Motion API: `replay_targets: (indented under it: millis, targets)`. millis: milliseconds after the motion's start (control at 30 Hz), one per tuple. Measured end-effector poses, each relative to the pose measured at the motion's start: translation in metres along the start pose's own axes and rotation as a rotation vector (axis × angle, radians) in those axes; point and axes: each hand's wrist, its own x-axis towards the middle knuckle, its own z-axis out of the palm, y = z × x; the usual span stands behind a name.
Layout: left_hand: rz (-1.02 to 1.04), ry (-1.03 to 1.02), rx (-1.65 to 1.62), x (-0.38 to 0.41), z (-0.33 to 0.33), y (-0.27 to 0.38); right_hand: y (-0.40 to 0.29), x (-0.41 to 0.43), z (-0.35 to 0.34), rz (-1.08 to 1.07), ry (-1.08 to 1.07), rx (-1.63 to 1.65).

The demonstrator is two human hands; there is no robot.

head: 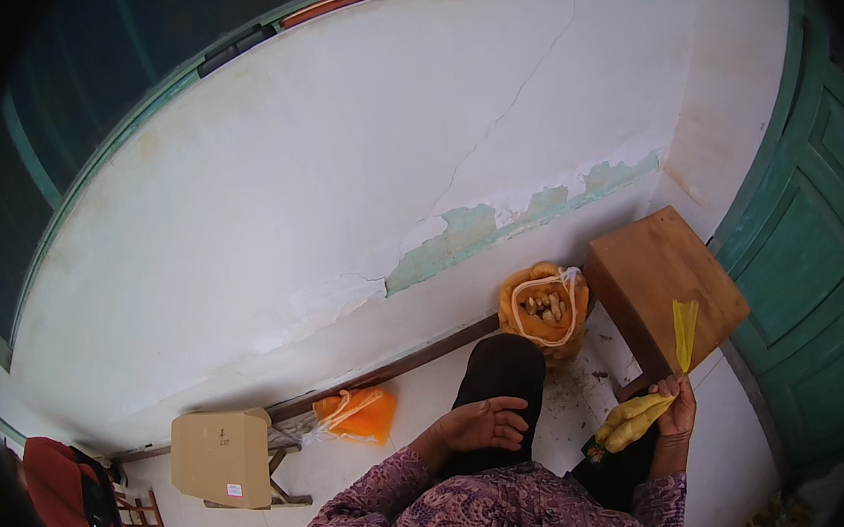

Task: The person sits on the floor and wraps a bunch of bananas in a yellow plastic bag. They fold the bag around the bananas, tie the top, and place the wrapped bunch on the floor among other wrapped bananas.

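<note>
In my right hand (677, 408) is the gathered neck of a small yellow mesh bag (635, 419), held over my right thigh. Pale root vegetables fill its lower part, and the loose end of the mesh stands up above my fist. My left hand (485, 425) is empty over my left thigh, its palm turned up and fingers loosely apart. Beyond my left knee, an orange mesh sack (567, 352) with a white drawstring stands against the wall. Several knobbly roots (545, 307) show through its mouth.
A brown wooden stool (663, 265) stands by the green door (798, 261). To the left are a cardboard box (217, 462) on a folding stand, and a flat orange mesh bag (363, 413). A person (62, 491) in red is at far left. Crumbs of soil (569, 401) litter the floor.
</note>
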Motion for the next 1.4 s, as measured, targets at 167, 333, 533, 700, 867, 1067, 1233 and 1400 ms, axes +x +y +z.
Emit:
replay_targets:
  millis: [167, 333, 533, 700, 867, 1067, 1233, 1400]
  targets:
    - [0.003, 0.004, 0.001, 0.0, -0.001, -0.001, 0.0, 0.0, 0.003, -0.002, 0.003, -0.013]
    - [-0.001, 0.003, 0.003, 0.001, -0.001, 0.0, 0.0, 0.0, 0.004, -0.004, 0.014, -0.014]
    - [0.008, 0.054, 0.012, 0.002, 0.011, -0.001, -0.001, 0.001, -0.003, 0.021, 0.014, -0.015]
    - [-0.106, 0.471, 0.759, 0.012, 0.027, 0.008, 0.021, -0.001, 0.045, 0.174, 0.109, -0.144]
    - [0.434, 0.587, 1.646, 0.031, 0.109, 0.05, 0.054, 0.003, 0.173, 0.383, -0.028, -0.18]
    - [0.751, 0.339, 2.246, 0.026, 0.201, 0.081, 0.111, -0.01, 0.245, 0.438, -0.215, -0.353]
    - [0.29, 0.144, 2.44, 0.021, 0.182, 0.075, 0.149, -0.031, 0.247, 0.423, -0.203, -0.59]
    - [-0.133, 0.293, 2.013, 0.005, 0.171, 0.094, 0.149, -0.027, 0.246, 0.688, -0.167, -0.377]
